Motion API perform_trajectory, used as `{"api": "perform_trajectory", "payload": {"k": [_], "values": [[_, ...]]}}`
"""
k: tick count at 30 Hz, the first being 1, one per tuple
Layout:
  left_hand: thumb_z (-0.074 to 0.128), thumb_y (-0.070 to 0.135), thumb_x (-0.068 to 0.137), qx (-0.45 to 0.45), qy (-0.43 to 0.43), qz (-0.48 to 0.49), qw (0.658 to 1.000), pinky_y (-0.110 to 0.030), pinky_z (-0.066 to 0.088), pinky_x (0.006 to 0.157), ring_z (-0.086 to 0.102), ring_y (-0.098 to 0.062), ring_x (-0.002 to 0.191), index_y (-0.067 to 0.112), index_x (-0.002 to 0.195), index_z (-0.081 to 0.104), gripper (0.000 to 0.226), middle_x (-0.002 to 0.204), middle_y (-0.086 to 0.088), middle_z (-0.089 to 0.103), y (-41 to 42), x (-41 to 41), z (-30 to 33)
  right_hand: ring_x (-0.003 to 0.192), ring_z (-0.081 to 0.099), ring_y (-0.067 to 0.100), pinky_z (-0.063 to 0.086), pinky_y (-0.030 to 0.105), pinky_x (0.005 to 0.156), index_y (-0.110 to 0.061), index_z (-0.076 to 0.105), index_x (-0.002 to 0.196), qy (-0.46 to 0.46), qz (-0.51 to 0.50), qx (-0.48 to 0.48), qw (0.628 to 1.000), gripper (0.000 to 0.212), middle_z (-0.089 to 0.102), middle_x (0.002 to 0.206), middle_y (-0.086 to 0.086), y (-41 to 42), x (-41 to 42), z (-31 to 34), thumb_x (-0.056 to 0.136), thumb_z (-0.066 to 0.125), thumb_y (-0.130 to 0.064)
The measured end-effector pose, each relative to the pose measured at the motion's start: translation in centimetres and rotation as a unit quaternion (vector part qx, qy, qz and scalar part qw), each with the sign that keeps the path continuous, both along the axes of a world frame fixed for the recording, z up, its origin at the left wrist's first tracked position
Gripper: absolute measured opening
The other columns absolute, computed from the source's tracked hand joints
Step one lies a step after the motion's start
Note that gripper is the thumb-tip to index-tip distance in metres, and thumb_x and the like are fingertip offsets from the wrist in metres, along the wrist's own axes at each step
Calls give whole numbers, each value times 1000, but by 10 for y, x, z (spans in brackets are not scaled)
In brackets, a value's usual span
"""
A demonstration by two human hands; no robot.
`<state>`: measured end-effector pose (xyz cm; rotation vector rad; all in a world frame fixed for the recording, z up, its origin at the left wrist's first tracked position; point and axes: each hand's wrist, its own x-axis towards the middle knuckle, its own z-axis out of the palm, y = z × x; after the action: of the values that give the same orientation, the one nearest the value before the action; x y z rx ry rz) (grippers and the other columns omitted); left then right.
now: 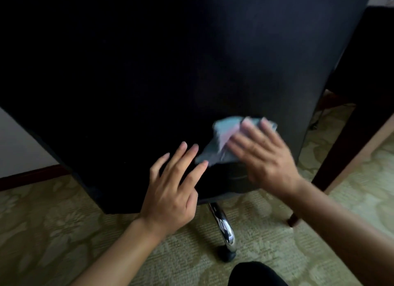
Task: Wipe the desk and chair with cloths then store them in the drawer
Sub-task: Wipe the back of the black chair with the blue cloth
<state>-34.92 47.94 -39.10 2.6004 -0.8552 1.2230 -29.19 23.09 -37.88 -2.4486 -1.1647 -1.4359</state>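
A dark knee (pixel 253 274) at six o'clock edges the frame as a person cleans the black chair (pixel 170 72), which fills the view from nine to one o'clock. The right hand (pixel 264 155) presses flat fingers on a blue-pink cloth (pixel 221 136) against its back; the left hand (pixel 172 187), fingers relaxed, rests beside it. The wiping appears unfinished; storing the cloths remains, and no drawer is visible.

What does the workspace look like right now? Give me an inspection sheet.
Surface: black chair back, upright, fills most of the view.
Job's things: blue-pink cloth pressed flat on the chair back; desk leg at right; drawer not seen.
Clutter: nothing seen.
Hands: right hand flat on the cloth, blurred; left hand fingers straight against the chair.
Cables: dark cord on the floor, unclear.
Surroundings: patterned green carpet, chrome chair leg.
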Motion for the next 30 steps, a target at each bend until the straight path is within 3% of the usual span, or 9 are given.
{"api": "perform_trajectory", "payload": {"k": [5,11,13,16,18,20,22,27,30], "values": [[59,2,79,8,-28,-7,1000,-46,23,116,34,-27,145,13,137,50,59,152,-12,40,-18,10,10,144,27,38,24,59,115,-7,44,143,6,-66,262,963,47,35,154,10,10,8,-20,96,44,-1],[48,12,89,118,-28,-10,993,-47,12,122,23,-29,149,12,147,39,59,157,-13,32,-25,23,11,148,18,23,18,43,121,-15,43,143,95,9,-67,993,43,43,147,4,12,-31,-150,100,44,-16],[49,14,88,152,-35,10,988,-46,7,123,18,-28,151,14,148,39,61,159,-11,28,-23,27,12,147,24,23,19,43,121,-15,40,144,99,6,-47,994,40,41,147,6,-3,-20,-134,104,37,-17],[56,13,82,172,-45,21,984,-46,4,123,17,-28,151,14,148,42,68,160,-11,26,-24,30,8,144,27,29,22,46,120,-7,41,140,100,-70,154,980,38,46,142,16,-24,-8,-102,103,33,-13],[59,13,80,176,-51,29,983,-47,3,123,17,-29,151,15,147,45,68,161,-11,26,-29,30,5,146,22,27,20,38,121,-5,37,144,125,-142,372,909,43,34,150,10,-24,-4,-86,101,35,-7],[61,13,80,176,-53,33,983,-47,2,123,16,-29,151,16,146,46,68,161,-10,24,-34,32,4,148,18,22,14,26,121,-8,36,147,167,-187,585,772,52,23,154,-1,-3,-2,-76,96,41,3],[60,13,80,174,-51,30,983,-47,2,122,16,-28,151,16,145,46,67,162,-9,22,-37,34,5,149,16,23,11,25,121,-7,37,146,198,-197,661,696,57,20,155,-1,40,-8,-79,93,44,10],[53,17,84,186,-37,13,982,-44,4,123,18,-26,151,15,141,53,57,159,-10,28,-33,33,13,150,8,26,23,47,119,-8,44,142,248,-137,571,770,53,24,159,-3,142,-55,-111,92,47,8],[50,14,85,192,-26,-18,981,-43,11,122,21,-27,150,13,136,57,52,158,-12,31,-25,30,22,150,8,28,27,53,116,-6,47,141,256,-129,549,785,46,34,155,11,134,-55,-112,95,44,-1]]}}
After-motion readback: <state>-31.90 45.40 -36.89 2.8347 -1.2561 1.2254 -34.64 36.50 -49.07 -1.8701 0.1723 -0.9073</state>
